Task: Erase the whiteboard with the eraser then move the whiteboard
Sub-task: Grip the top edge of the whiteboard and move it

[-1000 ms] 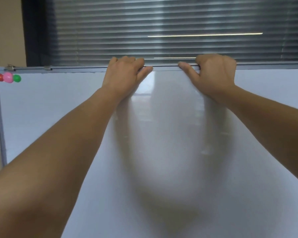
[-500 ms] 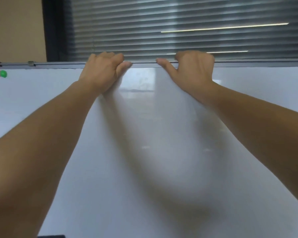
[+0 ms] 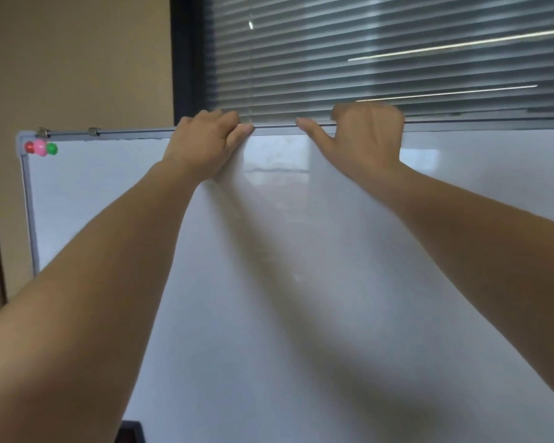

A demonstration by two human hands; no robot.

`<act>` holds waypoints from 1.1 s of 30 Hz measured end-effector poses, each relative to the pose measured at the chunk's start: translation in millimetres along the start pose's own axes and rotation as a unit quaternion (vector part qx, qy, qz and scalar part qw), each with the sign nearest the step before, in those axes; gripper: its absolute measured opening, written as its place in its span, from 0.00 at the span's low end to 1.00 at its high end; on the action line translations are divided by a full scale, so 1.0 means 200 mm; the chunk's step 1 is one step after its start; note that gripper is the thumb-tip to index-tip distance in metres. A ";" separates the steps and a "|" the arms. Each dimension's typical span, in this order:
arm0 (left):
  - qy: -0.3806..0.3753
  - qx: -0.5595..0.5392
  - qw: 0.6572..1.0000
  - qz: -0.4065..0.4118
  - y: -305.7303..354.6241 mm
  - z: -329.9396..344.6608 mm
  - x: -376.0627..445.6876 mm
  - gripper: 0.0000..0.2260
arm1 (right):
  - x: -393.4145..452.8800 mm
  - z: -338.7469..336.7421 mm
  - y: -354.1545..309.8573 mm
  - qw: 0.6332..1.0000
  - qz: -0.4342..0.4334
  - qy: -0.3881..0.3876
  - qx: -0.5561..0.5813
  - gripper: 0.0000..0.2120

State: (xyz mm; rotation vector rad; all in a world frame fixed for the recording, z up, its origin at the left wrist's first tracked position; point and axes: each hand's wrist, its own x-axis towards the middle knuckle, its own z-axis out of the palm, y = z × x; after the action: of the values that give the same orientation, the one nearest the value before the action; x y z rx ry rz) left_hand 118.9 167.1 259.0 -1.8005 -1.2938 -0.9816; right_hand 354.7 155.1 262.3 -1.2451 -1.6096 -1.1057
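— Whiteboard (image 3: 301,282), where does it stand?

— Upright in front of the person, filling most of the view. Its white face looks wiped, with only soft shadows of the arms and pale reflections on it. Behind its top edge is a window with closed slatted blinds (image 3: 381,52); a tan wall (image 3: 77,59) lies to the left.

— And the hands?

— Both grasp the grey top rail. The left hand (image 3: 205,142) has its fingers curled over the rail, thumb against the front. The right hand (image 3: 365,135) is hooked over the rail too, thumb stretched along it toward the left hand. They sit near each other, not touching.

— Anything smaller?

— Three round magnets at the top left corner: red (image 3: 29,147), pink (image 3: 40,147), green (image 3: 51,149), touching in a row. Two metal clips (image 3: 93,131) sit on the rail above them. A dark object (image 3: 130,431) peeks in at the bottom edge; I cannot tell what it is.
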 end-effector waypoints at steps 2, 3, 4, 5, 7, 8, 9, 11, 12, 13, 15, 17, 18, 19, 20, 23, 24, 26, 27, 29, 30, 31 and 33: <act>0.014 -0.001 1.000 0.002 -0.05 0.01 -0.02 0.19 | 0.01 0.01 -0.05 1.000 0.002 0.001 0.005 0.30; 0.022 0.000 1.000 0.002 -0.10 0.00 -0.03 0.19 | 0.02 0.02 -0.10 1.000 0.002 0.002 0.009 0.30; 0.030 0.000 1.000 0.004 -0.15 0.00 -0.04 0.19 | 0.02 0.02 -0.15 1.000 0.001 0.004 0.011 0.30; 0.034 0.002 0.999 0.006 -0.18 0.00 -0.04 0.19 | 0.03 0.03 -0.18 1.000 0.001 0.008 0.010 0.30; 0.042 0.006 0.999 0.010 -0.27 -0.02 -0.06 0.20 | 0.04 0.04 -0.27 1.000 -0.002 0.017 0.010 0.30; 0.044 0.008 0.999 0.012 -0.31 -0.02 -0.07 0.20 | 0.05 0.05 -0.31 1.000 -0.003 0.023 0.011 0.30; 0.046 0.009 0.999 0.013 -0.35 -0.03 -0.08 0.19 | 0.06 0.06 -0.35 1.000 -0.006 0.028 0.011 0.30; 0.053 0.013 0.998 0.014 -0.45 -0.04 -0.11 0.19 | 0.08 0.07 -0.45 0.999 -0.008 0.032 0.007 0.30; 0.055 0.016 0.998 0.014 -0.49 -0.05 -0.13 0.19 | 0.08 0.08 -0.49 0.999 -0.007 0.031 0.008 0.30; 0.059 0.017 0.998 0.015 -0.54 -0.06 -0.14 0.19 | 0.09 0.08 -0.54 1.000 -0.007 0.029 0.009 0.30; 0.062 0.021 0.998 0.012 -0.65 -0.07 -0.16 0.19 | 0.12 0.10 -0.64 0.999 -0.007 0.031 0.011 0.30; 0.064 0.024 0.998 0.010 -0.73 -0.10 -0.18 0.19 | 0.14 0.12 -0.73 0.999 -0.006 0.034 0.010 0.31; 0.063 0.026 0.998 0.010 -0.76 -0.10 -0.19 0.18 | 0.15 0.13 -0.76 0.999 -0.005 0.036 0.008 0.31; 0.058 0.029 0.998 0.008 -0.80 -0.11 -0.20 0.19 | 0.16 0.13 -0.80 0.999 -0.004 0.040 0.007 0.31; 0.055 0.031 0.998 0.005 -0.83 -0.11 -0.20 0.19 | 0.16 0.14 -0.82 0.999 -0.003 0.041 0.007 0.31; 0.061 0.039 0.997 -0.006 -0.93 -0.13 -0.24 0.30 | 0.19 0.16 -0.93 0.999 -0.003 0.039 0.012 0.31; 0.067 0.039 0.997 -0.009 -0.97 -0.14 -0.25 0.34 | 0.20 0.17 -0.97 0.999 -0.005 0.037 0.014 0.30; 0.071 0.040 0.997 -0.017 -1.07 -0.16 -0.27 0.37 | 0.22 0.18 -1.07 0.999 -0.010 0.038 0.017 0.31; 0.068 0.042 0.997 -0.021 -1.11 -0.17 -0.29 0.37 | 0.23 0.19 -1.12 0.999 -0.012 0.039 0.020 0.31; 0.061 0.044 0.997 -0.030 -1.20 -0.20 -0.31 0.36 | 0.25 0.20 -1.21 0.999 -0.017 0.041 0.032 0.30; 0.055 0.046 0.997 -0.035 -1.26 -0.21 -0.32 0.35 | 0.26 0.22 -1.28 0.998 -0.019 0.043 0.038 0.30; 0.049 0.044 0.997 -0.041 -1.29 -0.22 -0.33 0.33 | 0.26 0.22 -1.31 0.998 -0.021 0.047 0.038 0.30; 0.035 0.046 0.997 -0.054 -1.39 -0.25 -0.35 0.29 | 0.28 0.25 -1.41 0.996 -0.029 0.063 0.050 0.30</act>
State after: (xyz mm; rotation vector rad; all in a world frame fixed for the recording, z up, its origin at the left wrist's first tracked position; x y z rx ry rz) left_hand -172.1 164.2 250.2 -1.6271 -1.3813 -1.0173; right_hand 63.4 181.1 255.2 -1.0490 -1.5932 -1.1025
